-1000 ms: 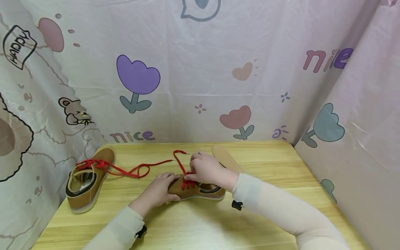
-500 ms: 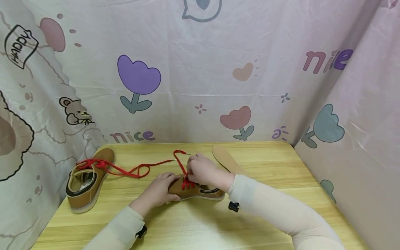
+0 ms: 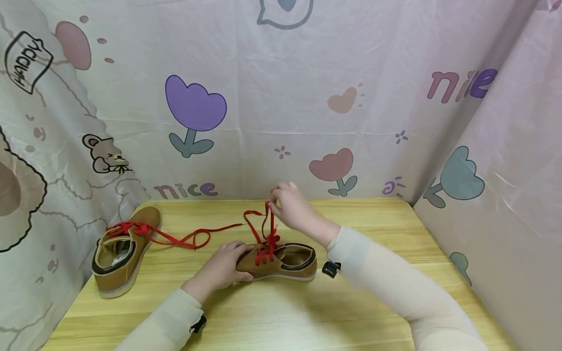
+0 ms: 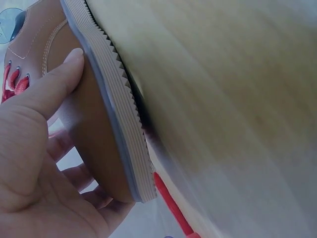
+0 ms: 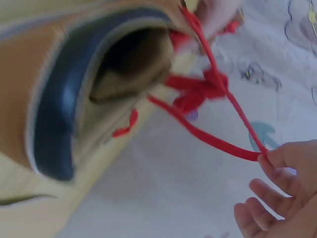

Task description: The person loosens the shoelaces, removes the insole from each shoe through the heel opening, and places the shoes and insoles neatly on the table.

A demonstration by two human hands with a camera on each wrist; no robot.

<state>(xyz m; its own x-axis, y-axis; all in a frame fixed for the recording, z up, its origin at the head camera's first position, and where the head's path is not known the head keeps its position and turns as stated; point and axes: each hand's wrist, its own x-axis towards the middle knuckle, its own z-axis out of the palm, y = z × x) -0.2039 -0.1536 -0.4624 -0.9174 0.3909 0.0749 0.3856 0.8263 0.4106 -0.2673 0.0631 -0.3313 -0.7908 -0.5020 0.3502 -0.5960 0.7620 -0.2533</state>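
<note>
A brown shoe (image 3: 283, 269) with red lacing lies on the table, toe to the left. My left hand (image 3: 224, 264) grips it round the toe; in the left wrist view the thumb (image 4: 67, 74) lies along the upper and the fingers curl beneath the toe. My right hand (image 3: 295, 209) is raised above the shoe. Between thumb and forefinger it pinches a red shoelace (image 5: 218, 144), pulled up into a loop that stretches from the eyelets. Another part of the lace is bunched by the tongue.
A second brown shoe (image 3: 142, 261) with red laces stands at the table's left. Its loose lace (image 3: 189, 243) trails right toward the held shoe. A printed curtain (image 3: 272, 112) hangs behind the wooden table (image 3: 386, 234) and along both sides.
My right hand has risen from the eyelets, drawing the red shoelace up into a tall loop. The left hand keeps its grip on the shoe. The tan insole at the back is now covered.
</note>
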